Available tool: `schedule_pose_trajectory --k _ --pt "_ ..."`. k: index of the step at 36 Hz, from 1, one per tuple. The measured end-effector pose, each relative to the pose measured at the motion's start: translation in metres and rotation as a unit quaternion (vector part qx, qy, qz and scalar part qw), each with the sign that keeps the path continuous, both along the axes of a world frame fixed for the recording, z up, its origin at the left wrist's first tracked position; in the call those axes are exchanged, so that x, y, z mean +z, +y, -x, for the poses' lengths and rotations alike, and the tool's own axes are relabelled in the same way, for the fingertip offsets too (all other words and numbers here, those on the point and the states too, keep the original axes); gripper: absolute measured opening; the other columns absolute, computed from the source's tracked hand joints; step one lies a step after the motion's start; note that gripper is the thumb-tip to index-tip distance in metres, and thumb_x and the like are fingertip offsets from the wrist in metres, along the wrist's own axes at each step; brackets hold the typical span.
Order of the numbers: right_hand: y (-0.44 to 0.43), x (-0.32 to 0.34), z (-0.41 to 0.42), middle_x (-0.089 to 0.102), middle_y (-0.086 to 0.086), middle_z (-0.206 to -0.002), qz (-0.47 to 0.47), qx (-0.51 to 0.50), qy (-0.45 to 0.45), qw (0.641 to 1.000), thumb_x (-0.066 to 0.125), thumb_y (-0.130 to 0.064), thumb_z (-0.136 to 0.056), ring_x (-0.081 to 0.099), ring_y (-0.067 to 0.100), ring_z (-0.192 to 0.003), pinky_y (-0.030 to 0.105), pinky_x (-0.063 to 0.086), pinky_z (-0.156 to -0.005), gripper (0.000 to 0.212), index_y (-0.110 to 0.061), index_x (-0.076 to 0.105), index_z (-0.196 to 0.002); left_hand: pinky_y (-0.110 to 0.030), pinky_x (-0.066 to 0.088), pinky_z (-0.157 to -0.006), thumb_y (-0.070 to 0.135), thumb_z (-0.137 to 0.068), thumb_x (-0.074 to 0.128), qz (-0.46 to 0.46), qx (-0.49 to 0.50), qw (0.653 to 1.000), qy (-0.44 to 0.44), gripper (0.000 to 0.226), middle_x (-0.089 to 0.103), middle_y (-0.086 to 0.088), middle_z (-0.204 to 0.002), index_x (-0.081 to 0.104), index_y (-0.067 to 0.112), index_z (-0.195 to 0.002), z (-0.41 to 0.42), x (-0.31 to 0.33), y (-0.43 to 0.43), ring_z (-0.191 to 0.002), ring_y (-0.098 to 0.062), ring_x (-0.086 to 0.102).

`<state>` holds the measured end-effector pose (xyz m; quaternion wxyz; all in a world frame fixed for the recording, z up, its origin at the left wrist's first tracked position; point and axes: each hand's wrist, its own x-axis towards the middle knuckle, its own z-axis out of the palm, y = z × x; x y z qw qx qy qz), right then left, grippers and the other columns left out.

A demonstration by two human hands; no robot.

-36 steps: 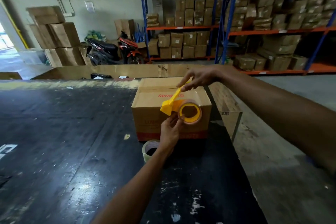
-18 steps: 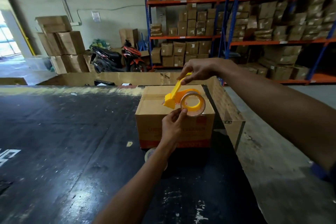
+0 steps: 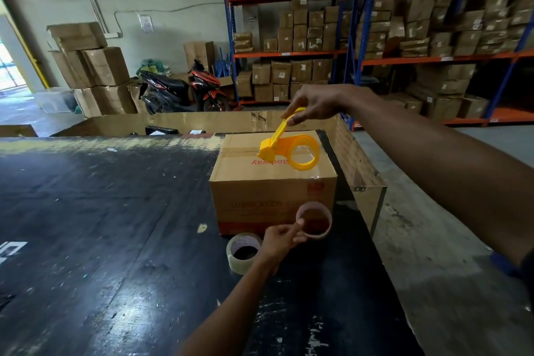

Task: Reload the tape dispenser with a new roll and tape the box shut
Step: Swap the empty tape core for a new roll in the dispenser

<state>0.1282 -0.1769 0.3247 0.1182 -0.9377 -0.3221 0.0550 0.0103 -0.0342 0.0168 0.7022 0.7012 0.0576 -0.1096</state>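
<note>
On scuffed black table (image 3: 101, 211): box (image 3: 271, 193); warehouse shelving (image 3: 404, 55) behind.

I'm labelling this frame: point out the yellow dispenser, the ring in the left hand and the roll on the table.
yellow dispenser (image 3: 304, 166), head view, lower hoop rim.
ring (image 3: 327, 215), head view, right edge.
roll (image 3: 235, 261), head view, outer wall.

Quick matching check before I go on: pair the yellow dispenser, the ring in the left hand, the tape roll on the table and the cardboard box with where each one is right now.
Things:
1. yellow dispenser
2. ring
3. tape roll
4. cardboard box

Places:
A. flat on the black table, by the left wrist
B. pinched in the left hand
C. standing on the table, flaps closed
D. held by its handle in the right hand, over the box

Pairs: 1-D, 2-B, 3-A, 4-C
</note>
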Motion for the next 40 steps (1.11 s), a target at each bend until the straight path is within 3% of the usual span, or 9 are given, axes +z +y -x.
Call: schedule_pose_trajectory --k 3,11,17,19,22,28,33,37,40 --pt "-0.001 -0.002 -0.004 0.057 -0.010 -0.128 -0.001 0.000 0.003 1.000 0.065 -0.034 -0.096 0.054 0.013 -0.117 0.033 0.048 -0.092 0.035 -0.030 0.065 -0.131 -0.015 0.046 -0.055 0.044 -0.095 0.071 -0.039 -0.002 0.998 0.046 0.037 0.067 -0.002 -0.065 0.068 0.012 -0.074 -0.007 -0.016 -0.002 -0.051 -0.004 0.059" --pt "-0.004 -0.002 -0.006 0.054 -0.014 -0.121 -0.006 0.011 0.015 1.000 0.064 -0.031 -0.098 0.053 0.002 -0.098 0.020 0.042 -0.076 0.036 -0.023 0.065 -0.133 -0.014 0.046 -0.039 0.037 -0.096 0.072 -0.132 0.032 0.982 0.129 0.040 0.069 -0.010 -0.072 0.064 -0.001 -0.087 -0.019 -0.044 -0.010 -0.038 -0.004 0.065" --pt "-0.005 -0.002 -0.006 0.051 -0.011 -0.126 0.004 0.012 0.013 1.000 0.063 -0.032 -0.098 0.048 0.006 -0.111 0.019 0.039 -0.075 0.036 -0.023 0.065 -0.134 -0.037 0.067 -0.065 0.040 -0.088 0.075 -0.152 0.048 0.976 0.147 0.061 0.076 -0.025 -0.105 0.057 -0.008 -0.120 -0.039 -0.078 -0.008 -0.076 -0.030 0.079" --pt "-0.004 -0.003 -0.007 0.054 -0.007 -0.135 0.001 0.014 0.018 1.000 0.063 -0.032 -0.098 0.049 0.010 -0.117 0.024 0.041 -0.082 0.036 -0.023 0.066 -0.133 -0.042 0.067 -0.073 0.049 -0.081 0.073 -0.196 0.044 0.970 0.139 0.067 0.078 -0.018 -0.092 0.062 -0.005 -0.119 -0.045 -0.085 -0.007 -0.071 -0.027 0.080" --pt "-0.002 -0.004 -0.007 0.054 -0.004 -0.141 0.000 0.013 0.022 1.000 0.064 -0.032 -0.098 0.047 0.011 -0.120 0.030 0.039 -0.090 0.036 -0.024 0.066 -0.132 -0.027 0.065 -0.068 0.047 -0.095 0.066 -0.278 0.031 0.954 0.111 0.050 0.076 -0.005 -0.071 0.068 -0.001 -0.107 -0.024 -0.050 -0.011 -0.053 -0.012 0.074" --pt "0.000 -0.007 -0.009 0.049 -0.012 -0.126 0.000 0.016 0.020 1.000 0.063 -0.033 -0.098 0.046 0.010 -0.117 0.031 0.040 -0.092 0.036 -0.024 0.066 -0.133 -0.031 0.065 -0.072 0.048 -0.100 0.059 -0.358 0.005 0.932 0.052 0.047 0.078 -0.007 -0.073 0.073 0.002 -0.097 -0.013 -0.029 -0.008 -0.057 -0.013 0.075" --pt "0.002 -0.009 -0.011 0.052 -0.008 -0.136 0.001 0.018 0.018 1.000 0.063 -0.034 -0.098 0.045 0.010 -0.119 0.032 0.039 -0.093 0.035 -0.025 0.066 -0.132 -0.043 0.063 -0.078 0.044 -0.101 0.058 -0.391 0.063 0.916 -0.059 0.040 0.076 -0.003 -0.080 0.070 0.011 -0.083 -0.013 -0.016 0.019 -0.075 -0.021 0.073" --pt "0.012 -0.013 -0.011 0.057 -0.004 -0.134 0.001 0.019 0.015 1.000 0.062 -0.033 -0.098 0.050 0.011 -0.118 0.032 0.041 -0.093 0.036 -0.024 0.066 -0.133 -0.038 0.062 -0.084 0.046 -0.098 0.063 -0.429 0.111 0.883 -0.156 0.026 0.072 0.008 -0.097 0.066 0.021 -0.104 -0.009 -0.012 0.058 -0.089 -0.011 0.069" --pt "0.023 -0.015 -0.012 0.060 -0.002 -0.132 0.006 0.019 0.017 1.000 0.063 -0.035 -0.097 0.055 0.015 -0.118 0.036 0.047 -0.097 0.036 -0.025 0.067 -0.132 -0.043 0.044 -0.112 0.076 -0.085 0.057 -0.516 0.111 0.836 -0.148 0.072 0.055 0.005 -0.134 0.051 0.025 -0.135 -0.006 -0.020 0.082 -0.128 -0.017 0.051"
